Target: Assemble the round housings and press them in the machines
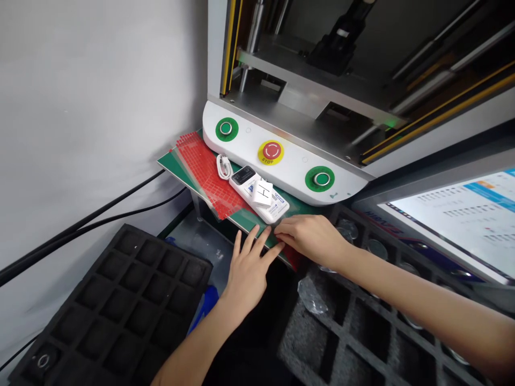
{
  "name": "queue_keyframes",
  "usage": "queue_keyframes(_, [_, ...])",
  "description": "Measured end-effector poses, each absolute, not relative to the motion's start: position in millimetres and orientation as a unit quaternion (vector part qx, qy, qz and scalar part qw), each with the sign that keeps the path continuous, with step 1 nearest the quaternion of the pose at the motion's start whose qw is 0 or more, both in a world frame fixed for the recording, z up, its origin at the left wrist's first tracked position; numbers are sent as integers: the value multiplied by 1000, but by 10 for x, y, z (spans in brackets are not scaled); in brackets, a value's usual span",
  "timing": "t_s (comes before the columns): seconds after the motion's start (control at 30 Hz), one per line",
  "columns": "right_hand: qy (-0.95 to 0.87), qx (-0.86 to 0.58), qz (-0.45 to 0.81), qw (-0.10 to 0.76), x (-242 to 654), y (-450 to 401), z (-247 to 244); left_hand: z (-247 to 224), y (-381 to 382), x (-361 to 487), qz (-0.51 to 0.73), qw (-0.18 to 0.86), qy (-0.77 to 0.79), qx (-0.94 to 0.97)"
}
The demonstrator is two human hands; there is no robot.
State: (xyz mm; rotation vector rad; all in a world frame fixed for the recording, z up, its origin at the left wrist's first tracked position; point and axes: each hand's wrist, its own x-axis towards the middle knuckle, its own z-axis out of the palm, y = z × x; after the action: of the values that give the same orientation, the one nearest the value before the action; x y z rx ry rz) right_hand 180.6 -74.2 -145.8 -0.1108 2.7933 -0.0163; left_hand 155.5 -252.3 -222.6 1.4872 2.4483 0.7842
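Observation:
My left hand rests with its fingers spread at the front edge of the green board. Beside it, my right hand has its fingers bent together over the board; anything between the fingertips is hidden or too small to name. Just beyond both hands lies a white power bank with a small display, and a white charger block sits on top of it. A coiled white cable is to its left. Red gridded sheets cover the board's left part.
Behind the board stands a machine with a white panel, a red stop button and green buttons. Black foam trays flank my arms; the right one holds clear pieces. A monitor is at right, cables at left.

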Motion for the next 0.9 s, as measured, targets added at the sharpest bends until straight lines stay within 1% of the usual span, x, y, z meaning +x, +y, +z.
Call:
queue_keyframes(0.4, [981, -54, 29, 183, 1784, -796, -1401, -2216, -2522, 1556, 266, 92, 821, 497])
queue_keyframes(0.73, [982, -77, 46, 164, 1783, -798, -1432, -2221, -2532, 1546, 276, 107, 816, 496])
queue_keyframes(0.9, [985, -76, 67, 140, 1822, -792, -1458, -2223, -2534, 1555, 281, 110, 814, 496])
